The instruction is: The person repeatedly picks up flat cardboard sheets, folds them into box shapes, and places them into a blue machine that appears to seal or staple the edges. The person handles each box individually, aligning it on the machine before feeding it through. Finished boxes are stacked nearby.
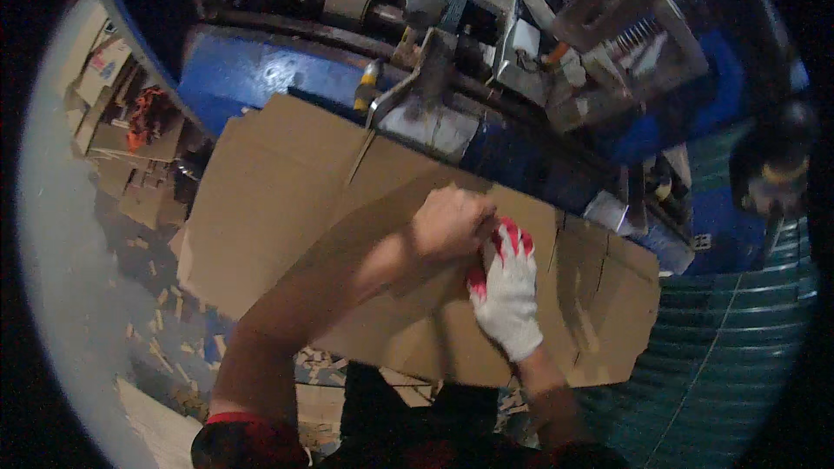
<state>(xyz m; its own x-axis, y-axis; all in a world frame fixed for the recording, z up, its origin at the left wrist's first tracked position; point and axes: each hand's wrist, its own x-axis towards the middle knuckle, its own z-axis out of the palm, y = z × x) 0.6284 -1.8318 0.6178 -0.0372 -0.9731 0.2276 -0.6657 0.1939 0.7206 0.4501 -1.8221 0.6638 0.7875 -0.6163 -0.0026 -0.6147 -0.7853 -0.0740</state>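
A large flat brown cardboard sheet (261,200) with cut slots and creases lies in front of me, below the machine. My bare left hand (454,222) is closed above its middle, its fingers bent in toward the right hand. What they pinch, if anything, is hidden. My right hand (507,285) wears a white knit glove with red-coated fingertips. Its fingers point away from me, slightly apart, and the thumb stands off to the left. The tips of the gloved fingers meet the left hand's knuckles, and I see nothing held in the glove.
A blue machine (261,65) with dark metal parts spans the far side, and a metal bracket (426,78) reaches over the sheet's far edge. Cardboard scraps (161,347) litter the floor at left. Stacked cardboard (143,195) stands farther left. Green ribbed sheeting (721,356) lies at right.
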